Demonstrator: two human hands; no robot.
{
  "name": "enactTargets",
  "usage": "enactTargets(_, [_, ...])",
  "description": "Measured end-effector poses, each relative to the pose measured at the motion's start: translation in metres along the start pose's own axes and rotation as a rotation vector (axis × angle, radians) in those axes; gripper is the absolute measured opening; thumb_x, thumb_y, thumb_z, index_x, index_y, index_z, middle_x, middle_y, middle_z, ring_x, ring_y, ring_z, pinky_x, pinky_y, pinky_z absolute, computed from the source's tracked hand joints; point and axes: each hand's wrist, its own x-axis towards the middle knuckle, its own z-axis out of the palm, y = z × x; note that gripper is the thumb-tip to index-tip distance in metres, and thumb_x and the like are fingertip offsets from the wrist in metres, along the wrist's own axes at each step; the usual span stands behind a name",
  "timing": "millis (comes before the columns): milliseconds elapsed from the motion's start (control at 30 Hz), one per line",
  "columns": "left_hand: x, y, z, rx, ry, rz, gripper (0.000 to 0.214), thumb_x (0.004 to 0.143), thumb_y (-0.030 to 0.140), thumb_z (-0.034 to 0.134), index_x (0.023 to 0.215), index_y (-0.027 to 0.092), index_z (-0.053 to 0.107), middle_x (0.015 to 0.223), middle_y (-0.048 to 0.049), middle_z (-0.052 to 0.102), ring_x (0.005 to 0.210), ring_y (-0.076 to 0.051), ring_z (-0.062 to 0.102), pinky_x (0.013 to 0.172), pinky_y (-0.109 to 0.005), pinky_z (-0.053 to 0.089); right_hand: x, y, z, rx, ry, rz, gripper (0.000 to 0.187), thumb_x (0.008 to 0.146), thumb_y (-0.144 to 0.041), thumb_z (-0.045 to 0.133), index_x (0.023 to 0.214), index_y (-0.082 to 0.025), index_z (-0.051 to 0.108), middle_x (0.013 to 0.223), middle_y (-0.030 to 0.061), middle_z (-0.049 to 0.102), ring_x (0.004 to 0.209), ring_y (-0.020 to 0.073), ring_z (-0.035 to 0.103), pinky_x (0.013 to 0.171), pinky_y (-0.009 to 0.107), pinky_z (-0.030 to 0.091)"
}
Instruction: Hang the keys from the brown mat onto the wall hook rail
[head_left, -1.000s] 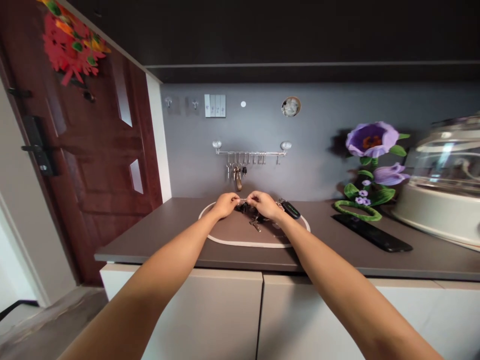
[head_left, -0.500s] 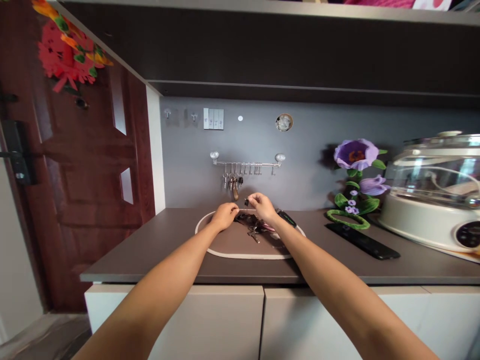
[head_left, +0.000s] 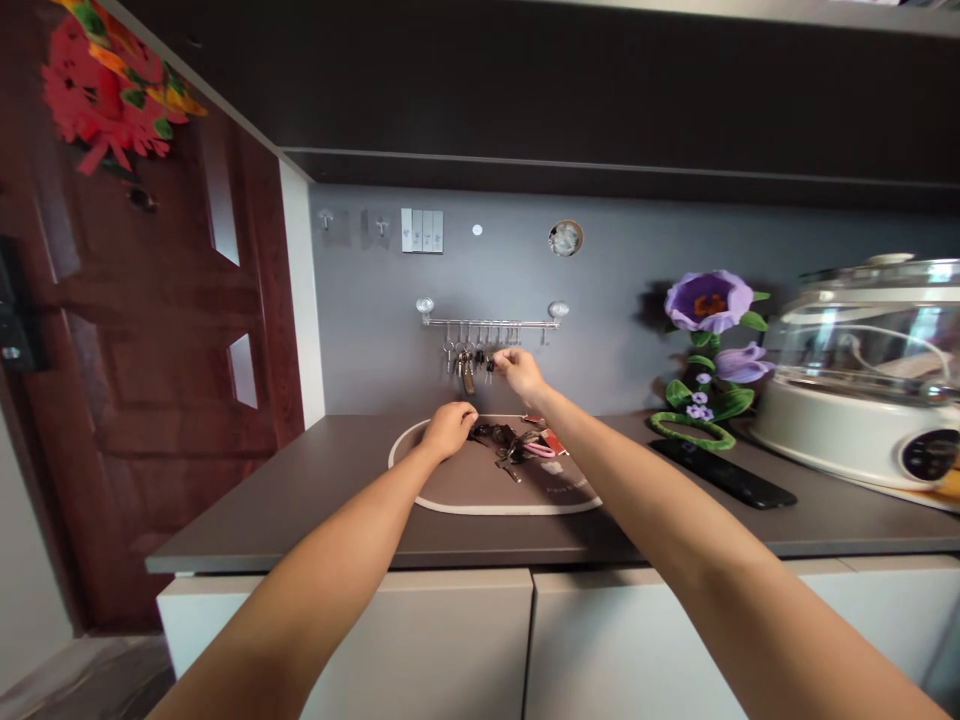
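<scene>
In the head view, the right hand (head_left: 519, 374) is reaching past the bench's back edge toward the wall, its thumb and fingertips pinching a small dark-headed key (head_left: 490, 367). The key is hanging from those fingertips just below the hook rail (head_left: 493, 324), immediately beside the hung keys (head_left: 466, 370) toward the rail's left end; whether it is touching a hook is too small to tell. The left hand (head_left: 448, 431) is staying low over the left part of the rounded mat (head_left: 450, 492), fingers curling inward near the left end of a loose key pile (head_left: 507, 443); whether those fingers are gripping anything cannot be told. The mat is lying on the bench (head_left: 300, 520), its far rim running near the back edge and its near rim sitting short of the front edge. The pile is spreading across the middle of the mat, with a pink loop (head_left: 538, 450) and a red card (head_left: 553, 441) lying at its right side. Farther toward the bench's right end, a black flat device (head_left: 724, 474) is lying at a slant, a purple flower ornament (head_left: 709, 302) is standing behind it near the back edge, and a clear-topped appliance (head_left: 832, 412) is standing beyond them.
</scene>
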Motion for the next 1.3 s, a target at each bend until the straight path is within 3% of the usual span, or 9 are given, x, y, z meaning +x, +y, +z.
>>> enactTargets(500, [0.002,0.004,-0.001,-0.006,-0.012,-0.015,0.024,0.082,0.021,0.041,0.084,0.016,0.064,0.086,-0.0060,0.065,0.082,-0.016,0.056,0.078,-0.027,0.040,0.029,-0.018,0.016,0.012,0.061,0.110,0.012,0.077,-0.016,0.042,0.066,-0.015,0.047,0.061,-0.0007,0.051,0.058,0.0073,0.049,0.059,0.021,0.044])
enactTargets(867, [0.004,0.002,0.000,0.003,-0.011,-0.017,0.025,0.083,0.023,0.040,0.085,0.016,0.064,0.085,-0.0062,0.065,0.083,-0.016,0.055,0.078,-0.027,0.040,0.040,-0.016,0.024,0.065,0.157,0.215,0.012,0.079,-0.015,0.043,0.069,-0.015,0.049,0.067,0.0013,0.055,0.058,0.0079,0.053,0.059,0.024,0.047])
enactTargets(1300, [0.004,0.001,0.001,0.023,0.005,-0.011,0.026,0.083,0.024,0.039,0.084,0.017,0.064,0.086,-0.0061,0.066,0.082,-0.017,0.056,0.075,-0.026,0.039,0.049,-0.012,0.022,0.064,0.151,0.225,0.011,0.080,-0.016,0.043,0.071,-0.015,0.050,0.071,0.0032,0.057,0.063,0.0091,0.056,0.054,0.021,0.047])
